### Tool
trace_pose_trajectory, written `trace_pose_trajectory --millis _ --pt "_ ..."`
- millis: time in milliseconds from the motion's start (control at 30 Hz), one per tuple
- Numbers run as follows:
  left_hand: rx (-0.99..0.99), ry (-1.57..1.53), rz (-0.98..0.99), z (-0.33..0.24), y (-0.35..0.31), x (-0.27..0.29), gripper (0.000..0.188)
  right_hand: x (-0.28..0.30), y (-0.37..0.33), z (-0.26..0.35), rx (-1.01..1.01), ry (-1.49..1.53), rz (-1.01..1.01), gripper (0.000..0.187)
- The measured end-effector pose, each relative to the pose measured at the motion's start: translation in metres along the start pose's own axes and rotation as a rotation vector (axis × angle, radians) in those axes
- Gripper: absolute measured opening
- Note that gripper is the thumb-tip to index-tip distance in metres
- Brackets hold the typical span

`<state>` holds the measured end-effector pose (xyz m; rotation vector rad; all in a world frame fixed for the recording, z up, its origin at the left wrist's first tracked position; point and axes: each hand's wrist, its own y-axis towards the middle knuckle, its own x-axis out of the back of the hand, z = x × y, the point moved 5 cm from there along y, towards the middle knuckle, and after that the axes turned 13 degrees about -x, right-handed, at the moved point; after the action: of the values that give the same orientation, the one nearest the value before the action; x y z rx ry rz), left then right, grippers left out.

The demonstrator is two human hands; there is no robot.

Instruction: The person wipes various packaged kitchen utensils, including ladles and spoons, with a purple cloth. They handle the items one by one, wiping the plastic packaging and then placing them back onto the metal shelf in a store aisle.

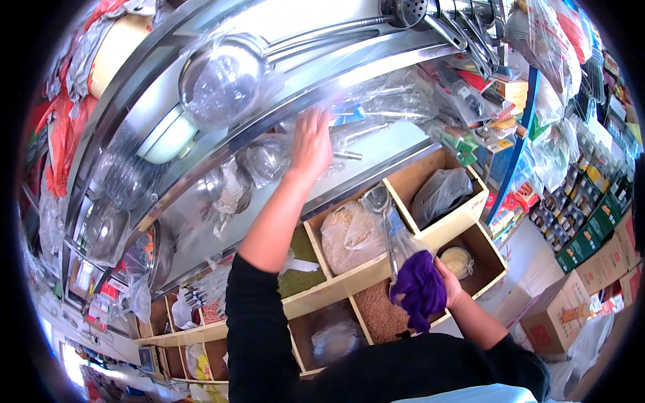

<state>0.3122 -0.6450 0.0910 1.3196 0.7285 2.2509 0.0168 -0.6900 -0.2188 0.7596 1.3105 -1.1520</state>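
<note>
My left hand (312,142) is raised at the metal shelf, its fingers bent and close together. The fingertips are hidden, so what they hold, if anything, cannot be made out. Beside it lie clear plastic-wrapped utensils (383,101). My right hand (449,283) grips a bunched purple cloth (421,290) in front of my body. Next to the cloth, a long-handled metal ladle (376,198) slants across the wooden bins; whether the right hand also holds its handle is hidden by the cloth.
Wooden bins (316,290) hold bagged grains, green beans and reddish kernels. A wrapped metal strainer (225,80) and a pale green bowl (168,138) sit on the upper shelf (376,67). Metal utensils (463,40) stick out at the top. Cardboard boxes (554,316) stand at right.
</note>
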Motion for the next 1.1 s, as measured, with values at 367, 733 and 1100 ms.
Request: trace_pose_trajectory --millis 367,733,1100 --pt "-0.008 -0.009 0.366 0.032 0.069 -0.061 0.062 0.080 -0.082 0.051 0.167 0.116 -0.167 0.064" --pt "0.194 -0.348 0.364 0.043 0.074 -0.070 0.045 0.047 -0.033 0.066 -0.005 0.029 -0.075 0.067" --pt "-0.235 0.048 0.416 -0.009 0.072 -0.064 0.057 0.059 -0.045 0.050 -0.012 0.035 -0.091 0.064"
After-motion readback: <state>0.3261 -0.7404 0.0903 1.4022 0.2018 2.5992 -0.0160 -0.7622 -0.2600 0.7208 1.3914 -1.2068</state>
